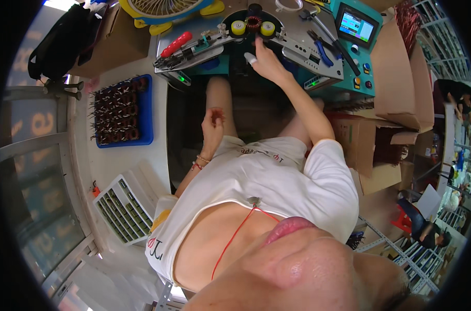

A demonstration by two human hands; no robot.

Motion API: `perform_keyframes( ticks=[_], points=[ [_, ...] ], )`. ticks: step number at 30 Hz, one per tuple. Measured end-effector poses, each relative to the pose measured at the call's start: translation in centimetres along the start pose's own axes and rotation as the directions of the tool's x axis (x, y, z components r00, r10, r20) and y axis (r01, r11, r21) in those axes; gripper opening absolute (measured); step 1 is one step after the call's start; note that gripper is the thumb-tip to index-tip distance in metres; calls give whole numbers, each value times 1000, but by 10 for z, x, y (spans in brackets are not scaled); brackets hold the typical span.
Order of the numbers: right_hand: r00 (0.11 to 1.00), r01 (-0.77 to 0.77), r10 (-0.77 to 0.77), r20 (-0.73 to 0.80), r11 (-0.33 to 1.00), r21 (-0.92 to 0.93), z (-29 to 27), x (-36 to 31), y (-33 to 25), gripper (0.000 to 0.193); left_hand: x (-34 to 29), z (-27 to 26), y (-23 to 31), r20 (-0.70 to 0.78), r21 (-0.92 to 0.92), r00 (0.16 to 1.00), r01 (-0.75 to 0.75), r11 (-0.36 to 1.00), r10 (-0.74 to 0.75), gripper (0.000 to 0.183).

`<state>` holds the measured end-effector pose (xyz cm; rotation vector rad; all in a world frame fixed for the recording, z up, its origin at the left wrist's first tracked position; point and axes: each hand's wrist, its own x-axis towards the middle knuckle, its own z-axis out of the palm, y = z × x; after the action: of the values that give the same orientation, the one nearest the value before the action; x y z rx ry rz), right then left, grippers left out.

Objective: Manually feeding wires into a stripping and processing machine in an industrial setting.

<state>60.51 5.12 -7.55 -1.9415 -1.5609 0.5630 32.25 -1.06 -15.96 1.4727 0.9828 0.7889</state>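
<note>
My left hand (213,129) is over my left thigh, its fingers closed round a small reddish-brown wire coil (218,115); its details are too small to make out. My right hand (268,63) reaches to the front of a winding machine (296,49), index finger stretched toward the rollers and the thumb, in a white finger cover, held apart. No object shows in that hand. Just beyond the fingertip, a copper-wound ring (253,23) sits between two yellow rollers (238,27), with a black roller (254,9) behind it.
A blue tray (145,111) of wound coils lies on the left table. A red-handled tool (177,44) rests on the machine's left side; blue-handled pliers (324,54) and a hammer-like tool (344,56) lie right. Beyond are a control screen (356,26) and cardboard boxes (401,78).
</note>
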Motion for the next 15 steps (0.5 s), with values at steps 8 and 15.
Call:
perform_keyframes(
  ticks=[8,15],
  points=[
    [963,132,-119,-244,990,41,27,10,-10,63,-22,26,-5,-98,-110,987,117,987,-128,30],
    [881,226,-94,-464,944,238,67,22,-11,70,-1,32,1,-26,-20,996,80,997,-80,26]
  ],
)
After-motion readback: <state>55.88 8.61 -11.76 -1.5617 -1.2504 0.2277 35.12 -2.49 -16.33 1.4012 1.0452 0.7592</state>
